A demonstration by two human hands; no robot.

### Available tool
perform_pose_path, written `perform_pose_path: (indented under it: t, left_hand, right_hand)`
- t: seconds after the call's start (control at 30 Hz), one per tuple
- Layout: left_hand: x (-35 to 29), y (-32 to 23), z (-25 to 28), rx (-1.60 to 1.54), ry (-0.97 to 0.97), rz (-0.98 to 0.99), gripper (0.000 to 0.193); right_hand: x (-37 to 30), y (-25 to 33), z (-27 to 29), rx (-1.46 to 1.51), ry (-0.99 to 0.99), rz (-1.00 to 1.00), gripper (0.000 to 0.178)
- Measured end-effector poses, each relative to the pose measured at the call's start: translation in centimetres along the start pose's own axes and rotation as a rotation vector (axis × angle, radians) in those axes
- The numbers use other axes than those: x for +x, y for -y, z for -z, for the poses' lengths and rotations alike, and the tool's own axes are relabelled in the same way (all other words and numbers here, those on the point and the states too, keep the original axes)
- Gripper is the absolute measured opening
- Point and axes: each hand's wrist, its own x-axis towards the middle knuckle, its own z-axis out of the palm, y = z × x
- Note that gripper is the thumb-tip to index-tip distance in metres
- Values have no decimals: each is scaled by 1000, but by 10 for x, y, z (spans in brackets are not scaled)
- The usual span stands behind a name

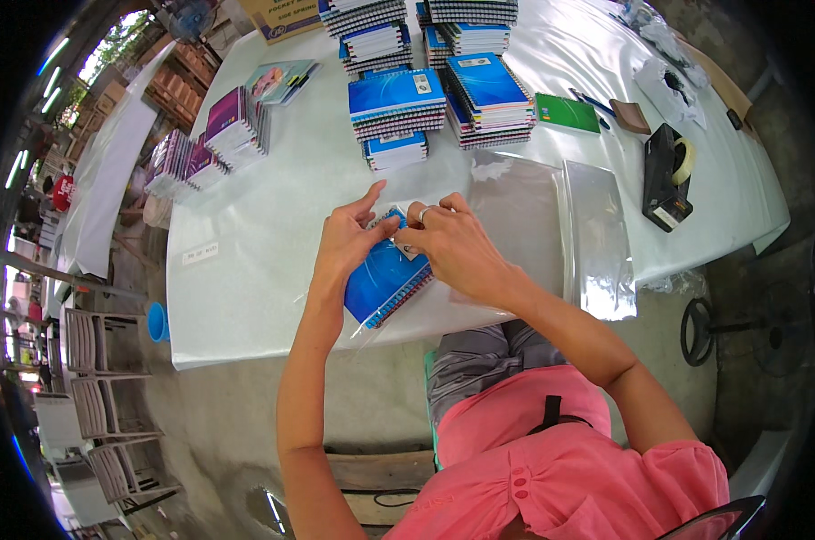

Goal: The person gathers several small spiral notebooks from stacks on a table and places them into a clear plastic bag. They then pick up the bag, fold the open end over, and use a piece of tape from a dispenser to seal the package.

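Observation:
In front of me, near the table's front edge, a small pack of blue spiral notebooks (382, 281) lies at a slant inside a transparent plastic bag (364, 335). My left hand (351, 236) is at the pack's far end, its thumb and fingers closed on the bag there. From the other side my right hand (448, 241), with a ring on one finger, pinches the same far end close to the left thumb. The fingers partly hide the notebooks' upper edge. Right beside my right forearm lies a stack of flat transparent plastic bags (524, 225).
Tall stacks of blue spiral notebooks (396, 94) stand at the back middle, with purple notebooks (234, 121) to the left. A green notebook (567, 113), pens (593, 101) and a black tape dispenser (666, 180) lie to the right. Stacked chairs (101, 342) stand beyond the table's left edge.

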Motion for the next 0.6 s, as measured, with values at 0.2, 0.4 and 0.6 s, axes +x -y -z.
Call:
perform_pose_path:
  t: [0.2, 0.4, 0.6]
  left_hand:
    - [0, -3, -1, 68, -39, 5, 75]
    - [-2, -6, -1, 104, -74, -4, 79]
    - [-2, -7, -1, 117, -91, 11, 83]
  right_hand:
    - [-1, -1, -3, -46, -42, 27, 13]
    - [0, 0, 0, -4, 8, -37, 19]
    - [-1, -3, 0, -23, 13, 15, 33]
